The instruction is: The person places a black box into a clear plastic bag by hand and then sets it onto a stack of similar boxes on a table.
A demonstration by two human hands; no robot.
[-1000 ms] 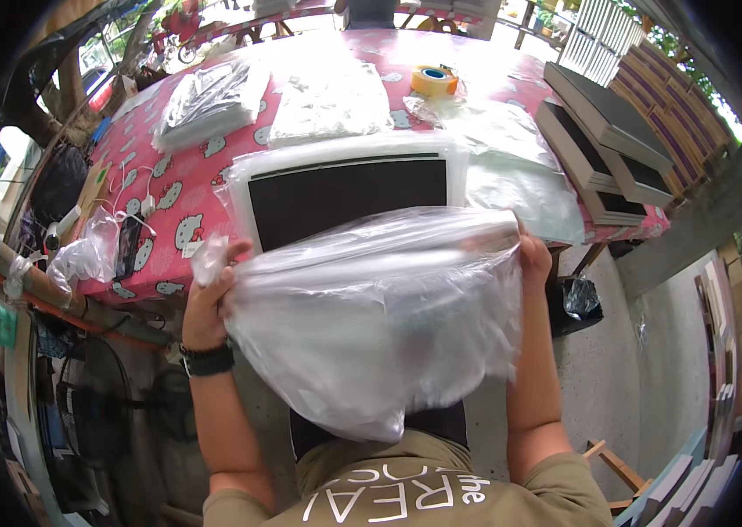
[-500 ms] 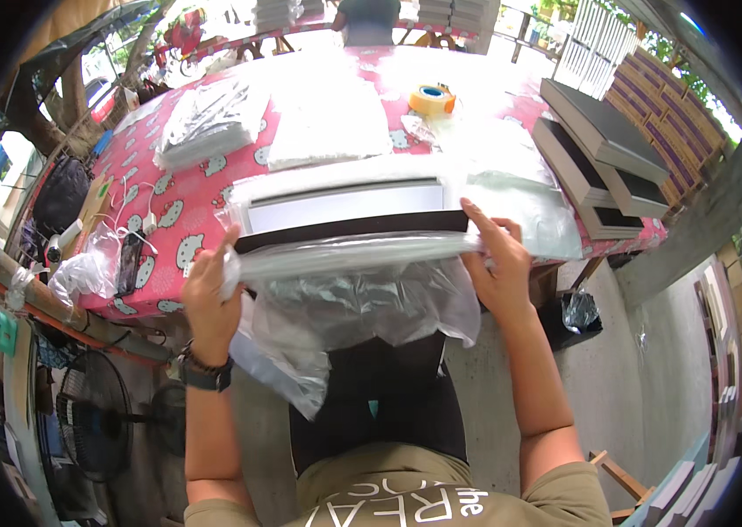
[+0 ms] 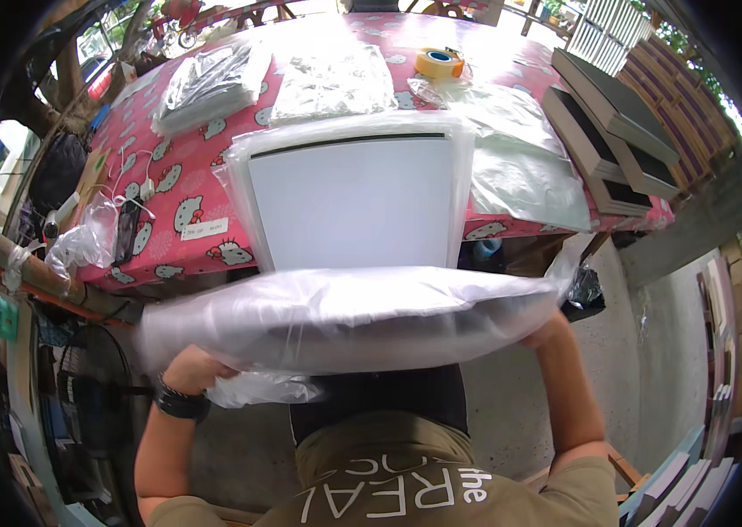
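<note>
I had both hands on a large clear plastic bag [image 3: 345,318] that spanned the lower middle of the frame, with a flat white rectangular board [image 3: 355,215] pushed partway into it and its far end resting on the surface [image 3: 173,189], a table under a pink cartoon-cat-print cloth. My left hand [image 3: 194,369], at lower left, was closed around a bunched corner of the film, a black wristband [image 3: 180,404] just below it; my right hand [image 3: 547,332], at the right end of the bag, gripped the other edge, though the film hid most of its fingers. To do this well, I judged that the bag's mouth should be kept taut and level, both sides drawn evenly so the board's corners would not snag the thin, slippery, wrinkling film. The board looked stiff and matte, with a dark strip along its far edge. Further up the frame lay more clear bags in stacks [image 3: 213,79], a roll of yellow tape [image 3: 439,63], and at upper right dark flat frames [image 3: 608,123] stacked in steps.
</note>
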